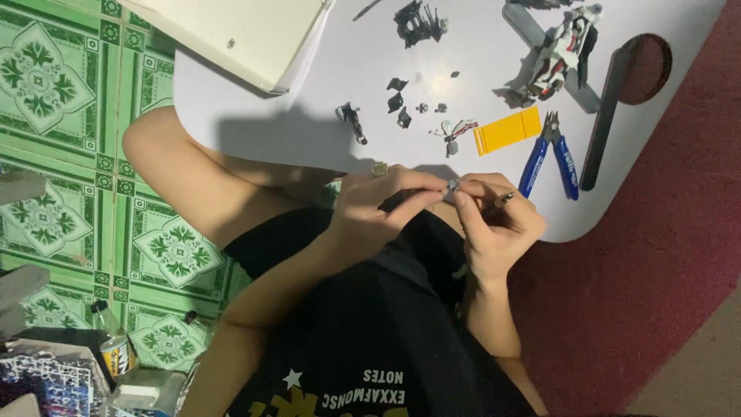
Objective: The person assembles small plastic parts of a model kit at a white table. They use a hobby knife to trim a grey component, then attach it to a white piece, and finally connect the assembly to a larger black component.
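Small grey model part (453,184) sits pinched between the fingertips of both your hands, just over the near edge of the white table (309,123). Your left hand (378,205) closes on it from one side, your right hand (498,220) from the other, a thin tool also in its grip. Blue-handled nippers (549,158) and a yellow block (507,130) lie just beyond.

A pale cream flat box (231,35) lies at eleven o'clock on the bench (324,147). At seven o'clock on the floor sits a small can with a yellow label (116,354) beside a dark patterned package (46,386).
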